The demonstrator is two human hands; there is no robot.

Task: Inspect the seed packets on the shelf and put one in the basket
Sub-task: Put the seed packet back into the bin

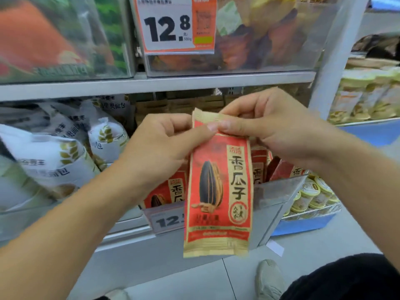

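Note:
A red and tan seed packet (218, 191) with a black sunflower seed picture hangs upright in front of the shelf. My left hand (164, 146) pinches its top edge from the left. My right hand (266, 128) pinches the same top edge from the right, thumb tips almost meeting. More packets of the same kind (171, 191) stand in a clear bin (279, 198) on the lower shelf behind it. No basket is in view.
White bread bags (65, 156) fill the lower shelf at left. A 12.8 price tag (175, 27) hangs on the upper shelf's clear bins. Yellow-lidded cups (313, 193) sit in a blue crate at right. My shoe (269, 280) stands on the grey floor.

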